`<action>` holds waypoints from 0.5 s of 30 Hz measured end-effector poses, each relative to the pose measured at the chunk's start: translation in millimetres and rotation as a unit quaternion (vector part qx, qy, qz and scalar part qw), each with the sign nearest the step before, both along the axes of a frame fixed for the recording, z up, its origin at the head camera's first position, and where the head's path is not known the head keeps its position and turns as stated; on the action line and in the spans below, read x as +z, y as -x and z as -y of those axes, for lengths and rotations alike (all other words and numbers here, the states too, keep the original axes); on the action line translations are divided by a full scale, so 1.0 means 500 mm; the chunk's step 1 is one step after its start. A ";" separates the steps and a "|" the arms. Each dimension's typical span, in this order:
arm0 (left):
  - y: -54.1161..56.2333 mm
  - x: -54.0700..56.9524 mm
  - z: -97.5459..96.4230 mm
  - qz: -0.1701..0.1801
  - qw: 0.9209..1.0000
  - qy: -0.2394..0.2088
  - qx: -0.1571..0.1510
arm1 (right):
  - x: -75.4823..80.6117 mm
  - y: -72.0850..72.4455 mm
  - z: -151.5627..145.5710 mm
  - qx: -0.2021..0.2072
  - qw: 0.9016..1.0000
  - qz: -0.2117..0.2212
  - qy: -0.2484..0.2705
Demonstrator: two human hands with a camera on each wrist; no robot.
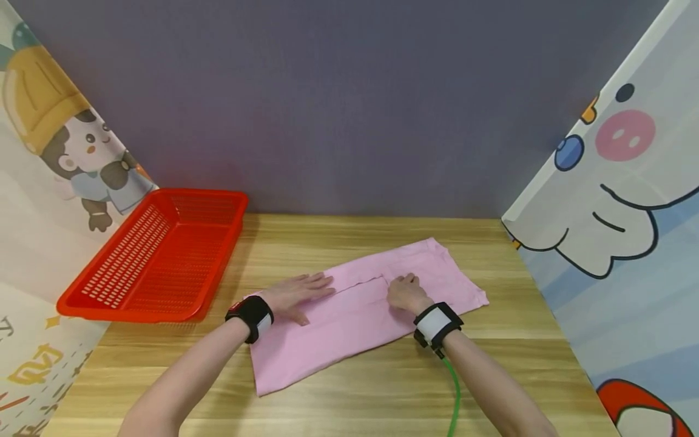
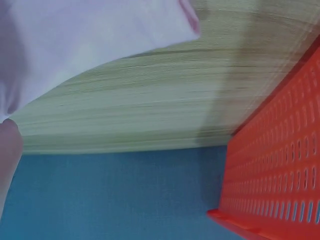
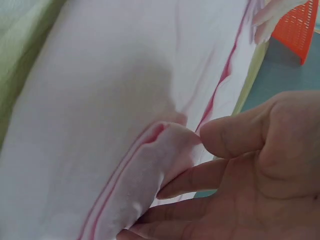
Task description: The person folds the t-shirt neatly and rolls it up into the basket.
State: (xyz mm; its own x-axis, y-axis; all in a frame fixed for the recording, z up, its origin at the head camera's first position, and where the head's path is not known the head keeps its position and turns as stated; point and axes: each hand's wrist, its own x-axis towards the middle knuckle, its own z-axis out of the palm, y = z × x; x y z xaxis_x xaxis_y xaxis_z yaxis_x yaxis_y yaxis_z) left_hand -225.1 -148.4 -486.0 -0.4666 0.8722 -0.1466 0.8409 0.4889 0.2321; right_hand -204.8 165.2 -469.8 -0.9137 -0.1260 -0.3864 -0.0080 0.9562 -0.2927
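We see one wooden table (image 1: 349, 403). One red basket (image 1: 180, 267) at table's left; left wrist view brings its slotted wall close. One pink cloth (image 1: 338, 331) lies mid-table, right of basket; right wrist view shows us layered folded edge (image 3: 132, 195), which hand covers in head view. Cloth's long axis slants, near left to far right. Two hands: left hand (image 1: 295, 297) spread, resting on cloth's left part; right hand (image 1: 405, 292) pinching folded edge between thumb and fingers.

A folded pink cloth (image 1: 338, 334) lies slantwise, lightly creased, on the wooden table (image 1: 355, 400).
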 end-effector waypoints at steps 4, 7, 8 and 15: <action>-0.004 -0.001 -0.005 0.020 1.000 -0.002 0.011 | 0.000 0.013 -0.003 0.034 0.999 -0.004 -0.008; -0.005 -0.003 -0.006 0.039 0.999 -0.006 0.023 | -0.004 0.029 -0.010 0.069 0.998 -0.015 -0.002; -0.006 -0.004 -0.007 0.040 0.999 -0.008 0.026 | -0.007 0.036 -0.013 0.093 0.995 -0.020 -0.009; -0.008 -0.009 -0.020 0.034 0.999 -0.001 0.033 | -0.028 0.082 -0.037 0.183 0.983 -0.020 -0.002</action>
